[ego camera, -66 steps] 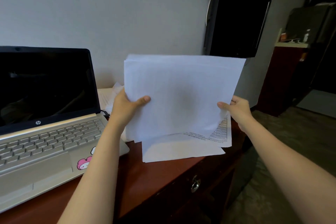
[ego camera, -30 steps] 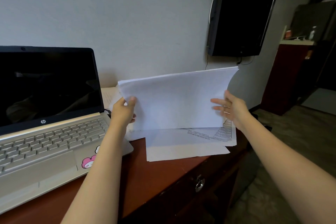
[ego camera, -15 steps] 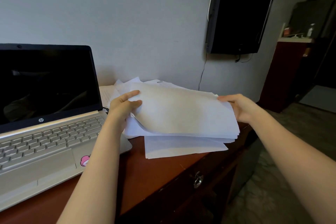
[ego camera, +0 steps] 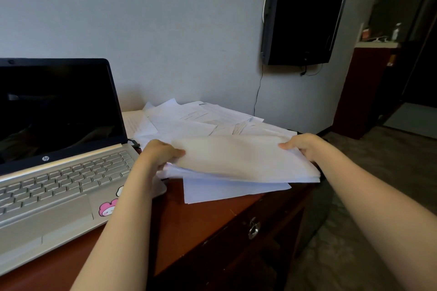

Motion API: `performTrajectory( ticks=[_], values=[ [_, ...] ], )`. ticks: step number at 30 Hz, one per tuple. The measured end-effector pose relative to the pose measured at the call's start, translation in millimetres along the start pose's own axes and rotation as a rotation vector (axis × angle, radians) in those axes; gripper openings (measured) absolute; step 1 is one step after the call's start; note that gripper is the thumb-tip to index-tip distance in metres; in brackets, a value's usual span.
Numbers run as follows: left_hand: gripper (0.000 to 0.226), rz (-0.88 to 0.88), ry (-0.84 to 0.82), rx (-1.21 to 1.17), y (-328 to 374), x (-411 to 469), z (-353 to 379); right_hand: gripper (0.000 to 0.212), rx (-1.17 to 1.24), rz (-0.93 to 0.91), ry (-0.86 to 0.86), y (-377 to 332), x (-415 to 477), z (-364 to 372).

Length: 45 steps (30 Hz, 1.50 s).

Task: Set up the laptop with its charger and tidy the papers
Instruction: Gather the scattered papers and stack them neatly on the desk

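Both hands grip a paper stack [ego camera: 243, 160], left hand [ego camera: 157, 152] and right hand [ego camera: 301, 144] at opposite edges. The stack lies low over loose sheets [ego camera: 201, 116] on the counter [ego camera: 201, 217], right of the laptop [ego camera: 59, 149].

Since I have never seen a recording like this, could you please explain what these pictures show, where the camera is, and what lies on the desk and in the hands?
No robot here: a person works with two bare hands. One camera, worn on the head, looks forward and down, so the arms reach in from below. On the red-brown desk stands an open laptop, screen dark; right of it lie loose sheets. The left hand and the right hand each grip one side of a stack of papers, low over those sheets.
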State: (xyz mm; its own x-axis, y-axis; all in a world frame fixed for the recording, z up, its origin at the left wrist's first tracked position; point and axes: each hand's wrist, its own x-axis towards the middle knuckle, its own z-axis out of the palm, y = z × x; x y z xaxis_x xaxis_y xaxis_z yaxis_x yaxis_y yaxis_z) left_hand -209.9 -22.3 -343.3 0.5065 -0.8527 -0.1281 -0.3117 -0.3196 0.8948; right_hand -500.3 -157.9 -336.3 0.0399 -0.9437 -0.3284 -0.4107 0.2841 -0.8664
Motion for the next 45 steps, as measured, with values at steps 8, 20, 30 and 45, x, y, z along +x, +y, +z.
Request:
performTrajectory(
  ticks=[8, 20, 30, 45],
  values=[
    [0.029, 0.529, 0.168, -0.385, 13, 0, 0, 0.017, 0.481, -0.492, 0.222, -16, -18, 10],
    [0.029, 0.587, 0.186, -0.509, 24, -8, 9, 0.024, 0.442, -0.602, 0.120, -17, -27, 18],
    [0.021, 0.526, 0.178, -0.490, 10, 5, 10, 0.030, 0.471, -0.477, 0.097, -2, -21, 25],
    [0.016, 0.499, 0.215, -0.396, 0, 12, 12, 0.034, 0.483, -0.472, 0.072, 5, -25, 27]
  ],
)
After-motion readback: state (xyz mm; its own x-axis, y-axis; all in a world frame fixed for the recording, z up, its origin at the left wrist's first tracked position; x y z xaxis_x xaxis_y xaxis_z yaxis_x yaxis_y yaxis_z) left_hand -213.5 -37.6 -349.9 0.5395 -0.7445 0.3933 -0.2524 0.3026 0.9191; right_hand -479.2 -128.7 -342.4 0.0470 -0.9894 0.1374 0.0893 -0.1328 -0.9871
